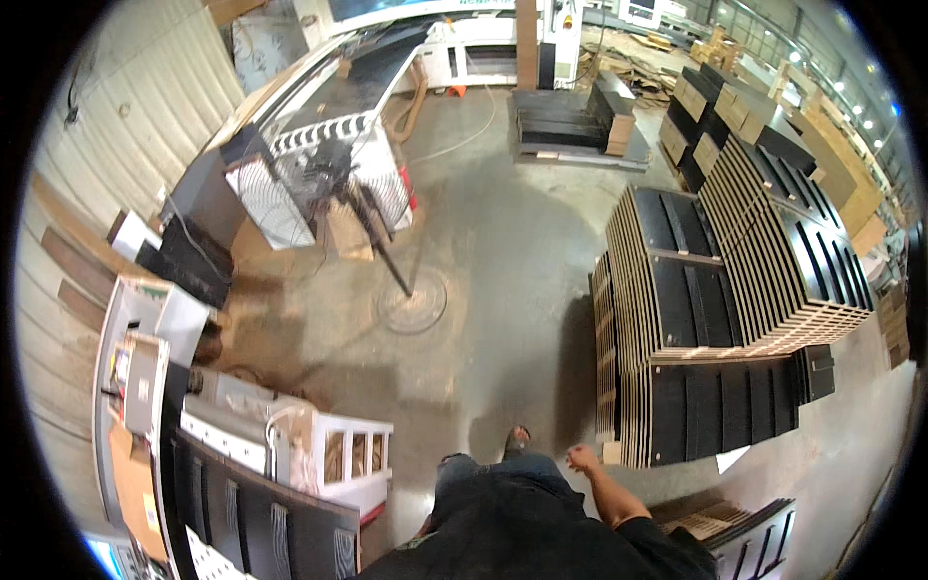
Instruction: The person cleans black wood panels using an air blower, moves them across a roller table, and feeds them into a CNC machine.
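Observation:
I stand on a concrete workshop floor (503, 261), looking down at my own dark shirt and jeans. My right hand (582, 456) swings at my side with the fingers curled and nothing in it, close to the lower corner of a tall stack of black-faced panels (715, 319). One shoe (516, 441) shows ahead of me. My left hand is out of view, hidden below my body.
More stacks of black panels (570, 121) stand at the back and right. A pedestal fan (319, 179) on a round base (413, 302) stands ahead on the left. A white machine (319, 449) and a black panel rack (251, 512) are at lower left.

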Tool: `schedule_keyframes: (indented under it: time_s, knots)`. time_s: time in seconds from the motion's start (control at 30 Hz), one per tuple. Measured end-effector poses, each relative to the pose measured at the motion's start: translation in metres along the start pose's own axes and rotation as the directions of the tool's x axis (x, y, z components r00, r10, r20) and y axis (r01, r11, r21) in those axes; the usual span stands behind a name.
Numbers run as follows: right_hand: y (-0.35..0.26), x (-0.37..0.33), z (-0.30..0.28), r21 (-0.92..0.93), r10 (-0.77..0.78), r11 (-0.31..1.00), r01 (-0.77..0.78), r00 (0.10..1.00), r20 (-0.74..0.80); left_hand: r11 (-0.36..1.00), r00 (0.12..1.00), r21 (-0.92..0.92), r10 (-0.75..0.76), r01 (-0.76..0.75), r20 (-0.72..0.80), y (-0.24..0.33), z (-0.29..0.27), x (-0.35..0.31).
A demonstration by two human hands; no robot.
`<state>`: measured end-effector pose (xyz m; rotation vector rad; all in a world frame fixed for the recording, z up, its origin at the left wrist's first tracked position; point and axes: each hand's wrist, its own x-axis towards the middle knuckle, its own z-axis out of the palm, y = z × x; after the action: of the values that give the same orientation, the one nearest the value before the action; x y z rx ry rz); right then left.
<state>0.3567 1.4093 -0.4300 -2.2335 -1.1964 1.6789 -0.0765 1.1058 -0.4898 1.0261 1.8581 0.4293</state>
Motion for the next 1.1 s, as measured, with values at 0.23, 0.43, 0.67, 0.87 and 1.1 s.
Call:
schedule_keyframes:
  time_s: [0.23, 0.43, 0.67, 0.87, 1.1]
  knots:
    - [-0.283, 0.11, -0.119, 0.407, -0.332, 0.847, 0.341, 0.938, -0.096, 0.961, 0.982, -0.206, -0.186, 0.184, 0.007, 0.2, -0.052, 0.218]
    - [-0.335, 0.229, -0.148, 0.11, -0.583, 0.798, 0.593, 0.805, -0.106, 0.89, 0.855, -0.084, -0.4, 0.448, 0.33, 0.315, -0.09, 0.449]
    - [-0.24, 0.282, -0.144, 0.498, 0.309, 0.854, -0.154, 0.919, -0.245, 1.0, 0.937, -0.015, 0.027, -0.023, 0.348, 0.524, -0.156, 0.677]
    - [-0.334, 0.335, -0.153, 0.54, 0.404, 0.761, -0.359, 0.914, 0.04, 0.933, 0.976, -0.347, 0.157, -0.097, 0.151, 0.713, -0.245, 0.806]
    - [-0.529, 0.557, -0.187, 0.241, 0.152, 0.959, -0.153, 0.988, 0.02, 0.987, 0.965, -0.163, 0.045, -0.002, 0.258, 0.697, -0.275, 0.95]
